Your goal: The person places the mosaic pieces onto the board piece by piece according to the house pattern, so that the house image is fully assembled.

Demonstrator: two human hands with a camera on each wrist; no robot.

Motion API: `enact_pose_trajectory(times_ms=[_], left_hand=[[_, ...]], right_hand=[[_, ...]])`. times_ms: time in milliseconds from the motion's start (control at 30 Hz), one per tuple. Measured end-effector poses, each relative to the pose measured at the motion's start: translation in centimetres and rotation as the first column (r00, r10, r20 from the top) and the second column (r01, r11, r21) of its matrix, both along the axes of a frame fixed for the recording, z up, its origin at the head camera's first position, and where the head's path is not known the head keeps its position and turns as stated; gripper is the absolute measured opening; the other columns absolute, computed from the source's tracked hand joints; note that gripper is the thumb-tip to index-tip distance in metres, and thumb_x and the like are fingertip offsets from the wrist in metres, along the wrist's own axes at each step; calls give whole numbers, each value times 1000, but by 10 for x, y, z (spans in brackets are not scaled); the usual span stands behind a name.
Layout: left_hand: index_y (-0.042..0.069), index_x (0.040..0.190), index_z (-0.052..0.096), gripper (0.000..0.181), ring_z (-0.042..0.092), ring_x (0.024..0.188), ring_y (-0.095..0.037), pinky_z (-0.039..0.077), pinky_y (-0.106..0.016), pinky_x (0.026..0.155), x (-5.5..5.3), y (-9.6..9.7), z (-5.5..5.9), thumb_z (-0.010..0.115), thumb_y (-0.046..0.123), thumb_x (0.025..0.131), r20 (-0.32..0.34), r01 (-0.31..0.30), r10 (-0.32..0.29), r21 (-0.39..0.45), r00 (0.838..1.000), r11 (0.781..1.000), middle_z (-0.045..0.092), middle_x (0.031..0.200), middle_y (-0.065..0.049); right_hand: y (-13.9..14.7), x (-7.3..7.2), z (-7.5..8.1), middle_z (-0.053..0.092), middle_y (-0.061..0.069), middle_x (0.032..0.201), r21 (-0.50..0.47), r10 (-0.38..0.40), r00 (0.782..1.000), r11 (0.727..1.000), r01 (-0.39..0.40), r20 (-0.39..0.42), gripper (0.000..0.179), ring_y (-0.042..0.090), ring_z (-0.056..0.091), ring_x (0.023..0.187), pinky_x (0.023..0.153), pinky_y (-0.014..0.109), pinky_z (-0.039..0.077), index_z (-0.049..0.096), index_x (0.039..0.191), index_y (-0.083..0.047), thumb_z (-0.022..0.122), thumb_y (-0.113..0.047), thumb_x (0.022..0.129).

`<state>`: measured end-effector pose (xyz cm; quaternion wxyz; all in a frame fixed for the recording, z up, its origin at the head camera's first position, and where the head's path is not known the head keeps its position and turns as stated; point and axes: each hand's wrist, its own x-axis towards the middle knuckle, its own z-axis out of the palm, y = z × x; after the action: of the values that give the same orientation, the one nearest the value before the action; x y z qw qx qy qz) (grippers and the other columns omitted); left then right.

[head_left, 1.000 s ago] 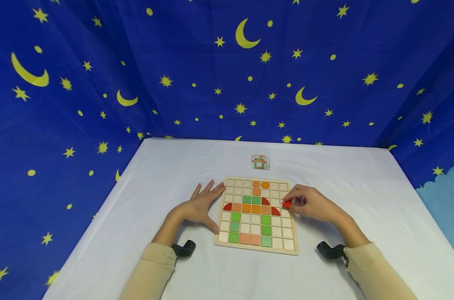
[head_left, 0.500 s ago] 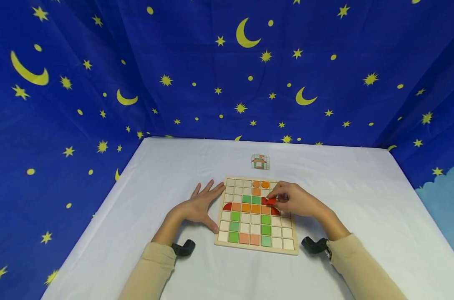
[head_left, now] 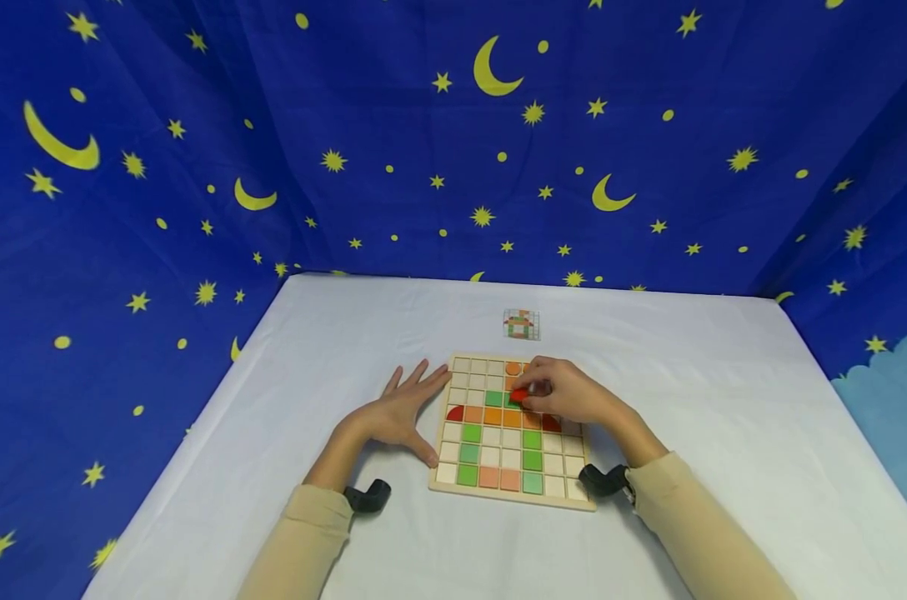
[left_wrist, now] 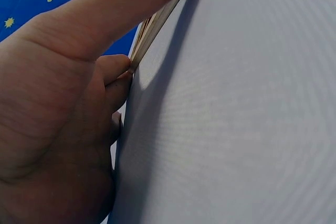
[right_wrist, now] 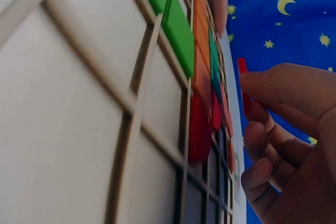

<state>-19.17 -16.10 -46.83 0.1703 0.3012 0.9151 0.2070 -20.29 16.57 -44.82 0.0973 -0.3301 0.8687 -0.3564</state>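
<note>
A wooden grid board (head_left: 512,498) lies on the white table, with coloured tiles in several of its cells. My left hand (head_left: 396,417) rests along its left edge, fingers spread, thumb at the near corner. Between thumb and fingertips my right hand (head_left: 571,395) pinches a red tile (head_left: 520,396), held above the green row. The right wrist view shows that tile edge-on and raised off the board. Red quarter-round tiles (head_left: 455,412) sit at both ends of the orange row. My right hand hides the upper right cells.
Beyond the board lies a small picture card (head_left: 522,323) with a coloured grid pattern. A blue curtain (head_left: 393,150) with moons and stars hangs behind and beside the table. Each wrist wears a black device (head_left: 368,497).
My right hand has carried the red tile leftward, from the board's right edge to above the green tiles in the upper middle. The left hand and board have stayed still.
</note>
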Motion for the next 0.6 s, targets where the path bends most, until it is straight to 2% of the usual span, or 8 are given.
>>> enact_pose_trajectory(times_ms=[200, 333, 500, 600], left_hand=[[20, 156, 11, 142, -10, 145, -22, -13, -48, 112, 0, 1, 0, 79, 75, 45, -3, 4, -4, -2, 1000, 1000, 4, 161, 4], [21, 156, 10, 142, -10, 145, -22, -12, -48, 113, 0, 0, -1, 78, 76, 45, -13, 7, -7, -18, 1000, 1000, 3, 161, 6], [20, 156, 11, 141, -9, 145, -22, -12, -50, 113, 0, 0, 0, 79, 75, 46, -17, 7, -7, -16, 1000, 1000, 3, 161, 6], [21, 156, 11, 141, -10, 145, -22, -12, -49, 113, 0, 1, 0, 78, 76, 46, -10, 2, -2, -19, 1000, 1000, 3, 161, 6]], right_hand=[[-11, -4, -4, 61, -6, 103, 4, 15, 1000, 1000, -15, 1, 26, 16, 52, 77, 66, 31, 48, 72, 114, -15, 70, -15, 88], [-21, -5, -7, 60, -6, 101, 21, 32, 999, 999, -32, -33, 25, 13, 51, 74, 65, 31, 47, 72, 112, -16, 69, -14, 88], [-35, -5, -9, 61, -6, 101, 66, 47, 995, 997, -41, -93, 24, 10, 53, 79, 73, 28, 49, 74, 110, -15, 71, -16, 87], [-43, -5, -8, 62, -7, 102, 91, 42, 994, 995, -33, -102, 24, 10, 55, 84, 77, 28, 49, 74, 110, -15, 72, -17, 86]])
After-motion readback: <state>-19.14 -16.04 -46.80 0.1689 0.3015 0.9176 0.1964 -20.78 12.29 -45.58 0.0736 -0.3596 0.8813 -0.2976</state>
